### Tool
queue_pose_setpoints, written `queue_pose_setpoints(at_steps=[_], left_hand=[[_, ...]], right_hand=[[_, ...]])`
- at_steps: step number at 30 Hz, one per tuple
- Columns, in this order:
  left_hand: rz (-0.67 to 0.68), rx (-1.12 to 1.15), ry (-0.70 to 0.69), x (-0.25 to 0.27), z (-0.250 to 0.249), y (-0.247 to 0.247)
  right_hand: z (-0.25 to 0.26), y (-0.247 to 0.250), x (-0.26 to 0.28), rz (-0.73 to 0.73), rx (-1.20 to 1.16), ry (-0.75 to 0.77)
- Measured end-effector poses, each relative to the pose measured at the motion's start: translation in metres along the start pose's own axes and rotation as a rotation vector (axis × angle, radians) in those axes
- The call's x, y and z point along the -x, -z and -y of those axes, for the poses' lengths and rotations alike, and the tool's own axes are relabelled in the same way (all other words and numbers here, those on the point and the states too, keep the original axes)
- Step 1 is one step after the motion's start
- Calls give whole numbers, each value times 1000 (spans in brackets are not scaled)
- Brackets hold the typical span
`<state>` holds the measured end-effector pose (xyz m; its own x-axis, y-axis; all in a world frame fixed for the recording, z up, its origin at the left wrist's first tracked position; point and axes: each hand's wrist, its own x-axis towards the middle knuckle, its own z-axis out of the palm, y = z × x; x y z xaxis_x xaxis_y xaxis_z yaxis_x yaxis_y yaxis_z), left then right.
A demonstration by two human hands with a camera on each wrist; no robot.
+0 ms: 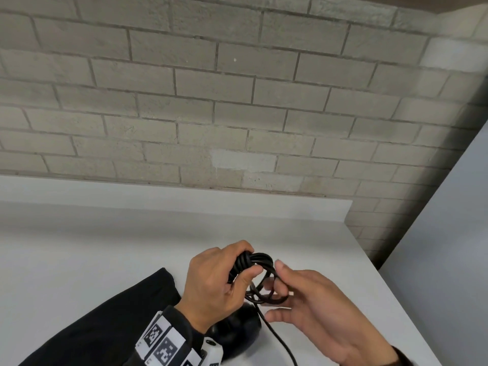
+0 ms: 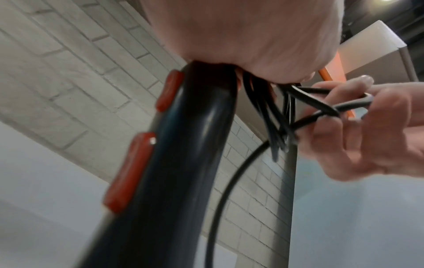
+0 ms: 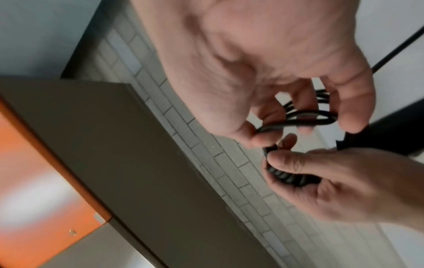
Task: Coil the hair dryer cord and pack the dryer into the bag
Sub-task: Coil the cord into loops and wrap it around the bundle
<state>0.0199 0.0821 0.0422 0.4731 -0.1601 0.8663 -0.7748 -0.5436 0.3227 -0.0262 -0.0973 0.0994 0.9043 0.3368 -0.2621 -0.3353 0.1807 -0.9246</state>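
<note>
Coiling the hair dryer cord, partway done.
Left hand [image 1: 211, 283] clenches the coiled cord [image 1: 254, 262]; right hand [image 1: 317, 310] pinches a loose loop, probably wrapped next.

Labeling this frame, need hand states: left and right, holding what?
Left hand: closed, grip around the coiled cord bundle and the dryer handle.
Right hand: closed, fingers pinching a loop of the cord.
</note>
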Motion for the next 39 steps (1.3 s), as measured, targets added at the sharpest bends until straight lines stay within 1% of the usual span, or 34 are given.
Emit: queue_pose_setpoints(at_steps=[1,2,3,4,6,7,8,9,11,13,15,16,18,19,20,22,24,25,27,29,30,31,32,34,35,36,37,38,39], left_hand=[[1,6,0,0,0,-1],[-4,15,8,0,0,-1],[-17,20,24,-1,1,-1],[-31,21,44,-2,2,0],[-52,18,79,-3,5,3],[-55,16,86,-4,5,4],[-56,14,85,-4,5,4],[-58,15,80,-4,5,4],[-59,21,73,-4,3,2],[-53,7,67,-4,3,2],[-43,0,65,-3,4,2],[-39,3,62,-3,5,2],[-31,10,54,-2,5,1],[-23,12,50,-2,4,0],[-13,9,46,-1,4,-1],[7,-5,39,-1,3,-2],[10,-18,37,-1,3,-2],[4,-17,43,-1,3,-2],[-24,-3,83,-3,5,1],[-47,7,123,-4,8,3],[-46,4,129,-4,9,4],[-40,-1,127,-4,9,4],[-33,-5,119,-5,9,3],[-23,-10,106,-5,10,2],[-27,-7,113,-5,11,2],[-36,6,130,-5,13,3],[-45,23,154,-4,16,3],[-46,24,167,-4,19,5],[-35,9,162,-4,20,6]], right_hand=[[1,1,2,34,-31,1],[1,2,3,53,7,24],[-2,2,3,48,103,74],[-6,3,4,14,241,152],[-15,4,5,-118,515,348],[-21,5,5,-183,594,415],[-27,6,5,-243,634,465],[-30,4,5,-275,614,500],[-35,-2,7,-276,532,520],[-36,-2,8,-265,442,520],[-34,3,8,-209,298,480],[-33,5,9,-154,174,425],[-29,9,10,-44,-109,259],[-26,12,10,-16,-198,177],[-25,15,10,-15,-235,109],[-23,19,13,-3,-223,41],[-27,23,16,65,-151,78],[-31,24,15,95,-84,147],[-50,30,11,110,40,337],[-67,33,7,136,12,496],[-76,33,6,136,-29,512],[-83,36,4,139,-97,482],[-84,37,4,153,-150,419],[-85,32,8,187,-185,335],[-84,37,14,144,-162,280],[-83,44,20,76,-63,237],[-82,50,25,55,51,191],[-80,60,28,84,136,139],[-80,68,26,127,158,139]])
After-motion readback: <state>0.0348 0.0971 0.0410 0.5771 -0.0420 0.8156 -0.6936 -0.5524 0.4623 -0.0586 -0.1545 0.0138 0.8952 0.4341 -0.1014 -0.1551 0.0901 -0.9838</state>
